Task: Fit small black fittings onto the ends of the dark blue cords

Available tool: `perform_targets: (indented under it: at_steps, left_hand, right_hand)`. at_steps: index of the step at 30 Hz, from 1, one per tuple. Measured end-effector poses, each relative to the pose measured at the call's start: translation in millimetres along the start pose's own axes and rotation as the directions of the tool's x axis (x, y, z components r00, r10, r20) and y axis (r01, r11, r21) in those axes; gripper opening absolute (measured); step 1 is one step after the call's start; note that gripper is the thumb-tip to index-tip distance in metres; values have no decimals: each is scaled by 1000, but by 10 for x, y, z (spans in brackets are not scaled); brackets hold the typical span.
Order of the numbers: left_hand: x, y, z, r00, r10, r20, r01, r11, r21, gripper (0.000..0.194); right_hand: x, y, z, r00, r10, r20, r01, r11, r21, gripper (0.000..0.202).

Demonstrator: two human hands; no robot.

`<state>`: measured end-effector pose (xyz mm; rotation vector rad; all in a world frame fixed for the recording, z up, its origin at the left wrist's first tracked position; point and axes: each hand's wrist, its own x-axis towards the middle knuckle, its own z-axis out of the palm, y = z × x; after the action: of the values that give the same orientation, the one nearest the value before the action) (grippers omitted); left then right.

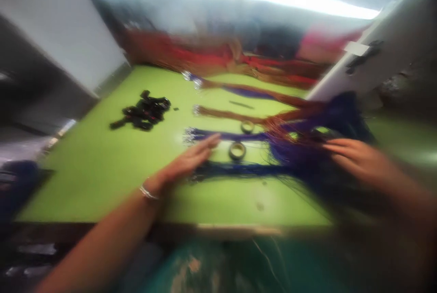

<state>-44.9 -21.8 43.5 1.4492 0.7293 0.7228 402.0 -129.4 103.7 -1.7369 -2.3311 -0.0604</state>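
My left hand (191,158) is stretched out over the near blue wire bundle (252,170), its fingertips close to a second blue wire bundle (235,136). Its fingers look extended and hold nothing I can see. To the right, my right hand (355,158) lies at the edge of a thick mass of blue wires (290,149), fingers straight; whether it touches them is blurred. Between the two blue bundles rests a roll of tape (237,151), with another tape roll (247,126) just beyond. Farther back run a brown wire bundle (232,114) and a brown-and-blue bundle (249,91), with silvery ends at left.
A heap of black connector-like parts (145,110) lies on the left of the green tabletop (102,183). A thin dark stick (241,104) lies near the brown bundle. Red and brown wires (205,53) line the back. Pale panels (68,24) flank the table.
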Motion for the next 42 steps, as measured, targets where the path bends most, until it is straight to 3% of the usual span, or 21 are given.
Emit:
perform_targets:
  at_steps: [3, 4, 6, 9, 12, 14, 15, 16, 17, 18, 20, 22, 24, 27, 31, 35, 38, 42]
  left_hand:
    - [-19, 133, -223, 959, 46, -280, -135, 942, -309, 47]
    - [-23, 153, -283, 934, 55, -353, -175, 931, -320, 43]
    - [-22, 148, -372, 904, 19, -427, -147, 952, -268, 37]
    - [-8, 69, -449, 908, -81, -410, 53, 995, -80, 35]
    - [-1, -17, -584, 885, -1, -465, 82, 985, 155, 32]
    - [-16, -62, -779, 812, 109, -574, 54, 964, 259, 30]
    - [-33, -81, -911, 754, 140, -642, 77, 951, 299, 29]
    - [-57, -101, -1061, 664, 173, -727, 135, 929, 345, 27]
    - [-87, -121, -1220, 548, 209, -810, 215, 901, 377, 26]
    - [-121, -144, -1379, 473, 231, -850, 257, 887, 384, 27]
    - [-191, -202, -1666, 377, 259, -889, 318, 866, 386, 29]
    - [-238, -276, -1871, 326, 266, -907, 378, 843, 383, 30]
    - [-241, -356, -1976, 337, 252, -907, 424, 820, 385, 31]
    - [-162, -442, -1972, 437, 238, -868, 450, 778, 439, 33]
    - [-8, -455, -1775, 589, 247, -770, 430, 711, 556, 33]
    - [35, -389, -1538, 693, 241, -680, 391, 666, 635, 33]
    - [-13, -301, -1429, 709, 248, -660, 381, 652, 655, 35]
    - [-101, -164, -1334, 661, 268, -701, 417, 646, 640, 31]
  right_hand:
    - [236, -404, -192, 991, 26, -131, -21, 999, 36, 34]
    - [350, -590, -211, 986, 18, -167, -8, 998, 63, 31]
    - [608, -1014, -135, 989, -61, -137, 80, 987, 140, 23]
    - [1006, -1656, 252, 967, -253, 43, 231, 933, 277, 20]
    - [1325, -2133, 742, 942, -270, 199, 211, 939, 272, 14]
    - [1457, -2322, 986, 945, -206, 255, 156, 967, 201, 9]
    - [1499, -2378, 1070, 944, -177, 277, 133, 977, 169, 8]
    - [1527, -2413, 1130, 942, -158, 296, 117, 982, 150, 9]
    - [1544, -2428, 1168, 938, -151, 311, 109, 983, 149, 12]
    - [1552, -2430, 1190, 933, -158, 323, 109, 980, 165, 15]
    - [1552, -2411, 1200, 926, -192, 326, 121, 967, 224, 20]
    - [1537, -2391, 1197, 929, -210, 304, 127, 954, 270, 22]
    - [1516, -2383, 1203, 944, -186, 272, 107, 954, 280, 23]
    - [1482, -2381, 1223, 955, -131, 267, 56, 961, 271, 24]
    - [1447, -2376, 1231, 944, -128, 303, 22, 944, 330, 18]
    - [1423, -2384, 1236, 943, -181, 281, 69, 928, 366, 17]
    - [1424, -2395, 1249, 945, -194, 264, 93, 932, 350, 24]
    - [1462, -2385, 1278, 966, -163, 199, 71, 913, 401, 23]
